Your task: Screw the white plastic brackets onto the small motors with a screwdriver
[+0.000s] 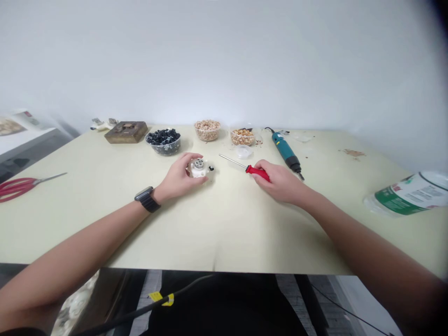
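White plastic part (198, 169), grey hub (199, 163) up; red-handled screwdriver (257, 173), shaft (233, 161) pointing left.

A plain white wall (224, 60) rises behind the pale tabletop (224, 233).

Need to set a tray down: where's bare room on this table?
Bare tabletop: between the red scissors and left hand; between the forearms, toward the near edge; and right of the blue electric screwdriver, before the lying bottle. Crowded: the back row, from the brown box past the bowls to that driver, and around the white part.
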The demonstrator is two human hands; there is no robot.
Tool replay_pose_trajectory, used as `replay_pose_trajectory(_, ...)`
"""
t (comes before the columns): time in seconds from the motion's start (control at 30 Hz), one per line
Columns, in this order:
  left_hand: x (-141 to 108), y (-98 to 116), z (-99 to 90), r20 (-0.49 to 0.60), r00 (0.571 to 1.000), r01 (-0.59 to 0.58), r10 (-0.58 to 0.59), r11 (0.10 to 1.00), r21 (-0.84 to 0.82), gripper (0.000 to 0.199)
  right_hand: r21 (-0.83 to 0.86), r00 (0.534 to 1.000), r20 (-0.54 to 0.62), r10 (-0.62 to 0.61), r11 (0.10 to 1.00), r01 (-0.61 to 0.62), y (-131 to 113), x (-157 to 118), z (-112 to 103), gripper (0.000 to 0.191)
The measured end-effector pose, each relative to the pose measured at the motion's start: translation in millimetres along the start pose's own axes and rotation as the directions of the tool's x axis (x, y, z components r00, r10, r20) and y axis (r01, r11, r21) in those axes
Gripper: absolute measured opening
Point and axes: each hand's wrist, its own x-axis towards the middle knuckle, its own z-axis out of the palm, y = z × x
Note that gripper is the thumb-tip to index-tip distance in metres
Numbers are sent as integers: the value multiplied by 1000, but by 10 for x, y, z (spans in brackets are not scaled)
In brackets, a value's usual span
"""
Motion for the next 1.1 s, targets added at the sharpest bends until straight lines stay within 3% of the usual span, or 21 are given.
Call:
replay_pose_trajectory(0.2, 4, -2, 17, 10, 1000, 16, -16, 1000, -14, 72, 49, 999, -20, -26, 998, 27, -9, -16, -14, 35)
replay_pose_trajectory(0.33, -10, 57, 0, 88, 987, 151, -134, 962, -227, 72, 149, 1000, -21, 13, 989, -10, -31, -17, -14, 37)
replay_pose_trajectory(0.53, -37, 113, 2, 263, 939, 334, -221, 759, -559, 46, 341, 996, -11, 88, 937, -79, -127, -28, -40, 40)
replay_pose_trajectory(0.7, -67, 194, 24, 331, 904, 428, -272, 549, -718, 45, 487, 992, 48, 116, 865, -125, -206, -58, -34, 44)
replay_pose_trajectory(0.8, -91, 256, 21, 375, 897, 443, -235, 502, -743, 44, 380, 995, 15, 101, 920, -99, -213, -63, 18, 38)
replay_pose_trajectory(0.97, -117, 273, 39, 381, 897, 442, -226, 502, -743, 41, 130, 997, 5, 80, 988, -80, -137, -27, 128, 31)
replay_pose_trajectory(1.03, -116, 242, 48, 363, 902, 432, -235, 531, -729, 41, 68, 997, 7, 76, 995, -77, -96, -4, 155, 30)
replay_pose_trajectory(1.1, -110, 208, 47, 323, 918, 394, -230, 618, -680, 42, 23, 997, 16, 76, 997, -77, -59, 18, 173, 29)
